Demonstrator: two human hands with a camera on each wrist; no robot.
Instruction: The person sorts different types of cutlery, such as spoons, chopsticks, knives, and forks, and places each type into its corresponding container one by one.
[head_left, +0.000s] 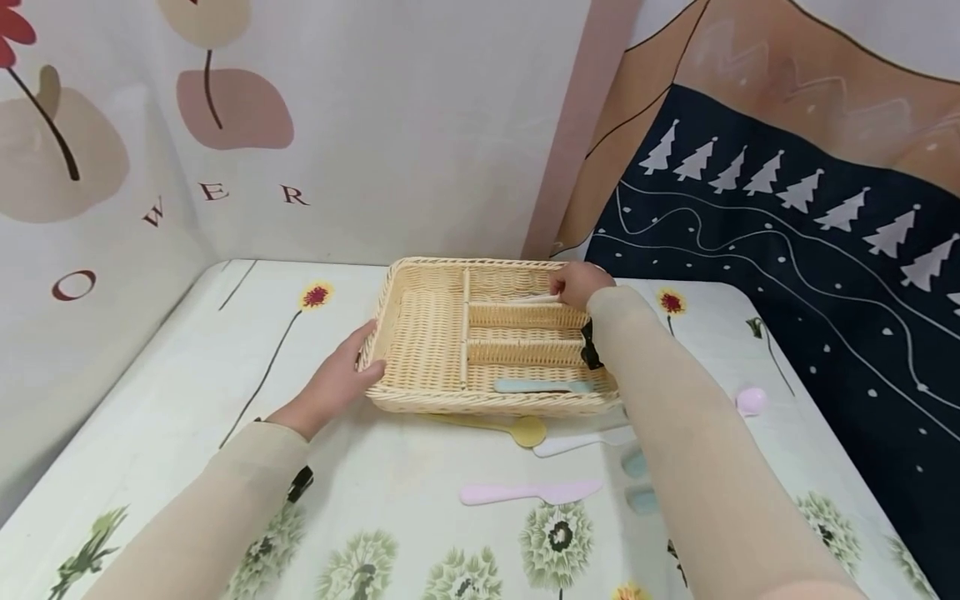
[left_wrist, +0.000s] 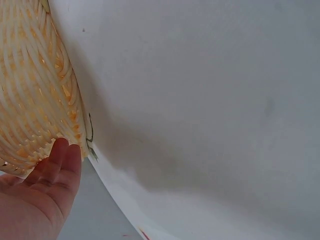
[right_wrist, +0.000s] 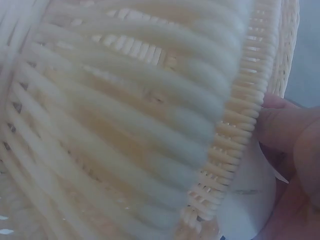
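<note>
A wicker basket with dividers stands on the table, tilted a little in the head view. My left hand grips its left end, thumb over the rim and fingers against the outer wall; the left wrist view shows those fingers on the weave. My right hand reaches into the back right compartment and pinches a white spoon, whose handle points left. In the right wrist view its broad rounded end shows beside the thumb. A light blue knife lies in the front right compartment.
In front of the basket lie a yellow spoon, a white utensil and a pink knife. Two light blue pieces show partly behind the right sleeve. A pink spoon lies farther right. Curtains hang behind the table.
</note>
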